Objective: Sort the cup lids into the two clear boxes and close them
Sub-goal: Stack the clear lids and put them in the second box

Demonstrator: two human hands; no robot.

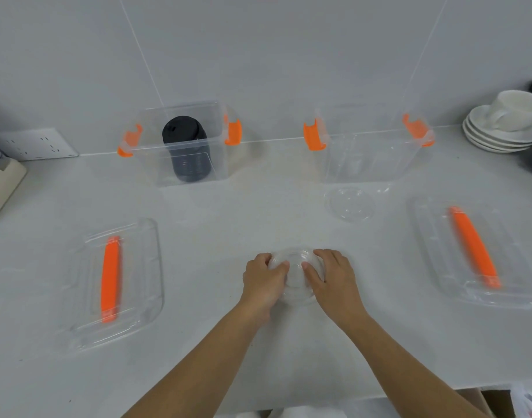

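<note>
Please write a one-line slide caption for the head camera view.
Both hands, left hand and right hand, grip clear lids; black lids fill the left box.

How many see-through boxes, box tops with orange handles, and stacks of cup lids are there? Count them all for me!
Clear boxes: 2, the left box and the right box
Box tops with orange handles: 2, left top and right top
Cup lid groups: 3, black stack, clear lids on the counter, clear lids held by both hands
Total: 7
</note>
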